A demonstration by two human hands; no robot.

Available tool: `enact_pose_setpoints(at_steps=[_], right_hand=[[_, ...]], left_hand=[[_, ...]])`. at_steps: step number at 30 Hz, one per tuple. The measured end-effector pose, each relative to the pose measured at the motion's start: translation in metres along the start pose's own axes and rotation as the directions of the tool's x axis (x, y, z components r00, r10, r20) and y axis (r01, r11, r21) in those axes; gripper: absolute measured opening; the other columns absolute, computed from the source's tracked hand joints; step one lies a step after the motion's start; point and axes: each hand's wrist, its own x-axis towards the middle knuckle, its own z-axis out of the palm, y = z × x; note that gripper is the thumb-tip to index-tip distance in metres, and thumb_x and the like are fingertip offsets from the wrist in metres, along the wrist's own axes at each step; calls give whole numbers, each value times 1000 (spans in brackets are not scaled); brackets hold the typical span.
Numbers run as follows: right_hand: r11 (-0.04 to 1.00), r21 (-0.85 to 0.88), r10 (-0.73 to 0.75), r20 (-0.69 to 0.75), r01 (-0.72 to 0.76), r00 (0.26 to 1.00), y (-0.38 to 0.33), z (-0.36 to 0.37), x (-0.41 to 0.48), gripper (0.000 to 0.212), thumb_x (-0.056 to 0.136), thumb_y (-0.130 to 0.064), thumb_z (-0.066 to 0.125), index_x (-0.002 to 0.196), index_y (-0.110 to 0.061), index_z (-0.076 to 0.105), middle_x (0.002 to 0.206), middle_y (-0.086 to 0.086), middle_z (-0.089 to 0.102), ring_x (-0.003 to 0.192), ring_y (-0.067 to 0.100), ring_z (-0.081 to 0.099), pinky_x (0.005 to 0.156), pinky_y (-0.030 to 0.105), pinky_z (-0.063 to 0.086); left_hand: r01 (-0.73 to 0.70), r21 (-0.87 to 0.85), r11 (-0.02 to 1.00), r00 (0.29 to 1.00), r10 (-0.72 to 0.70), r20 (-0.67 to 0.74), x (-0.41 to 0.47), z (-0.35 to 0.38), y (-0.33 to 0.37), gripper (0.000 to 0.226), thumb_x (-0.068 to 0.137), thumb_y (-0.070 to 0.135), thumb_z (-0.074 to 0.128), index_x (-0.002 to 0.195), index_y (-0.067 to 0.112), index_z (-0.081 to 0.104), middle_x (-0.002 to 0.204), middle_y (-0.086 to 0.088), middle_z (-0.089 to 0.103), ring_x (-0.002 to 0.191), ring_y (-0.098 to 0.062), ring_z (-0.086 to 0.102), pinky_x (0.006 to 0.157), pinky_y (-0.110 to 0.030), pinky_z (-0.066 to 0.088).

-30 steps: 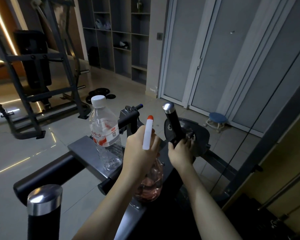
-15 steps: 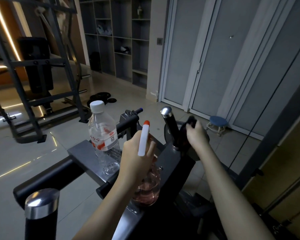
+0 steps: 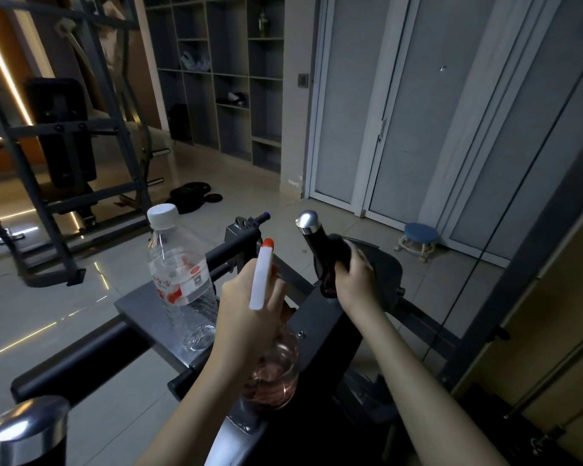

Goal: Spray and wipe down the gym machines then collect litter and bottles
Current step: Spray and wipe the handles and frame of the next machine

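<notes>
My left hand [image 3: 246, 314] grips a spray bottle [image 3: 261, 277] with a white head, a red nozzle and pink liquid in its clear body, held upright over the machine. To its right, my right hand [image 3: 354, 280] holds a dark cloth [image 3: 330, 264] wrapped round the black machine handle [image 3: 312, 233], just below the handle's chrome cap. A clear plastic water bottle [image 3: 179, 274] with a white cap and red label stands on the machine's grey plate [image 3: 135, 307], left of my left hand.
A second chrome-capped handle [image 3: 27, 428] stands at the bottom left. On the floor beyond are weight plates [image 3: 192, 193] and a small blue stool [image 3: 419, 237]. A steel rack [image 3: 64, 146] fills the left; shelves [image 3: 223, 79] and closed doors line the back.
My right hand rose with the cloth from the handle's base to beside its upper part, then closed back round the handle's middle. My left hand kept the spray bottle nearly still.
</notes>
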Motion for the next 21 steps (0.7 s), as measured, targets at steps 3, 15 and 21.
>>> enact_pose_setpoints(at_steps=[3, 15, 21], right_hand=[[974, 85, -204, -53, 208, 978, -34, 6, -5, 42, 100, -23, 36, 142, -23, 32, 139, 2, 43, 129, 14, 40, 102, 23, 36], [891, -397, -251, -23, 221, 968, 24, 26, -17, 62, 91, -1, 53, 147, -4, 26, 145, 23, 33, 132, 35, 40, 103, 36, 39], [954, -299, 1, 71, 21, 997, 36, 16, -16, 61, 97, -16, 43, 150, -12, 13, 154, 13, 16, 140, 31, 25, 109, 43, 35]], left_hand=[[-26, 26, 999, 1000, 26, -7, -1, 1, 2, 25, 89, 32, 43, 87, 8, 50, 70, -14, 53, 59, -36, 57, 59, -55, 49], [16, -39, 999, 999, -17, -47, -3, 4, 2, 19, 84, 27, 46, 82, 9, 52, 78, -17, 61, 61, -41, 60, 58, -59, 50], [1, -23, 1000, 999, -2, -41, -2, 3, 0, 27, 83, 27, 46, 86, 2, 55, 76, -16, 61, 61, -36, 60, 59, -57, 51]])
